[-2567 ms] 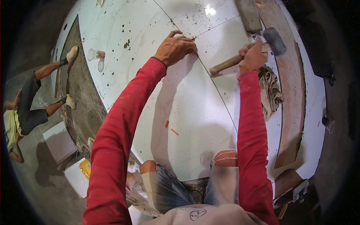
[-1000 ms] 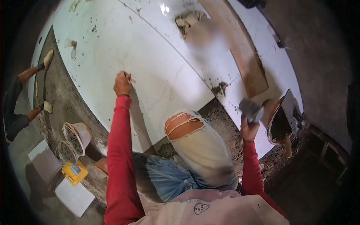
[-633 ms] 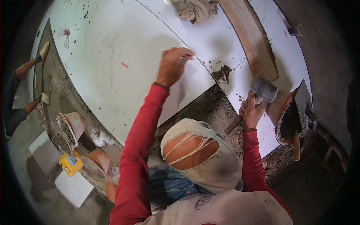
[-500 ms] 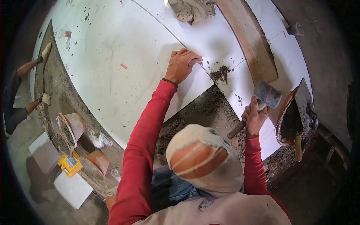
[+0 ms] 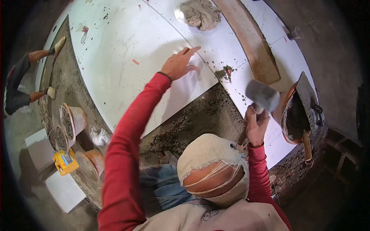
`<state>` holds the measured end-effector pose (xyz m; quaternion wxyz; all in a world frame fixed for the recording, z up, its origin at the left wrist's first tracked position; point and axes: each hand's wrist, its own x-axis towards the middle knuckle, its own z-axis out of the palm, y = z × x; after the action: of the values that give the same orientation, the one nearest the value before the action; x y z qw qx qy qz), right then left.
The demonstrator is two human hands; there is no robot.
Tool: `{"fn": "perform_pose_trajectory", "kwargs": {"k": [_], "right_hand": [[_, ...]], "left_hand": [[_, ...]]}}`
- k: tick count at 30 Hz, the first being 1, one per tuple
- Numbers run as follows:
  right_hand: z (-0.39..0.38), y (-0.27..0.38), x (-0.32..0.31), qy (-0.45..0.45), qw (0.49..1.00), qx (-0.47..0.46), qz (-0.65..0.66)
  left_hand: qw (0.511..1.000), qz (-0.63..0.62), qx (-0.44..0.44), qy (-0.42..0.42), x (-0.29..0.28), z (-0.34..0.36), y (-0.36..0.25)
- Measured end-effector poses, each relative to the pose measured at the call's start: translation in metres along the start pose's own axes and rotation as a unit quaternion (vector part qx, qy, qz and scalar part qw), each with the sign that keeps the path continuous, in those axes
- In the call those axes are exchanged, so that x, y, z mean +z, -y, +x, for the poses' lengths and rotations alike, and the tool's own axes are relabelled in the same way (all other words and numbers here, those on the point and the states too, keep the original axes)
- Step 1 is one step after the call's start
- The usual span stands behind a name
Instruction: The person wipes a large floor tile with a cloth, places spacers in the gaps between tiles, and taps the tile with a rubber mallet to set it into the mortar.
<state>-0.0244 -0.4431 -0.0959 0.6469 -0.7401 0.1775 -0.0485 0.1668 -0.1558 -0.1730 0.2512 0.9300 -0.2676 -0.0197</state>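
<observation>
My left hand (image 5: 179,64) is over the large white tile (image 5: 115,73), close to the joint at its right edge. Its fingers are spread and nothing shows in them. My right hand (image 5: 256,129) is wrapped round the handle of a rubber mallet (image 5: 263,95); the grey head, slightly blurred, is held above the neighbouring white tiles. Below the large tile's front edge lies a bed of dark, crumbly mortar (image 5: 200,111). A small red piece (image 5: 229,71) rests among mortar crumbs near the tile's corner.
At right, a bucket of mortar (image 5: 295,115) holds a wooden-handled tool (image 5: 307,146). A long board (image 5: 250,42) and a crumpled cloth (image 5: 200,15) lie on the tiles. Left are buckets (image 5: 79,117), a yellow jug (image 5: 65,161) and another person's legs (image 5: 38,56).
My left hand has left the tile joint, moved slightly left and spread its fingers. A small red piece now shows on the crumbs. The mallet, still in my right hand, has shifted slightly left.
</observation>
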Motion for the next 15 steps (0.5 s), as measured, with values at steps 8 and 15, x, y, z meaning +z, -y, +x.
{"fn": "perform_pose_trajectory", "kwargs": {"k": [8,15], "right_hand": [[-0.001,-0.016,0.070,0.251,0.920,-0.077,-0.292],[-0.027,-0.022,0.120,0.308,0.885,-0.175,-0.301]], "left_hand": [[0.988,0.115,-0.037,0.093,-0.081,-0.176,0.009],[0.851,0.109,-0.431,-0.281,-0.032,-0.336,0.001]]}}
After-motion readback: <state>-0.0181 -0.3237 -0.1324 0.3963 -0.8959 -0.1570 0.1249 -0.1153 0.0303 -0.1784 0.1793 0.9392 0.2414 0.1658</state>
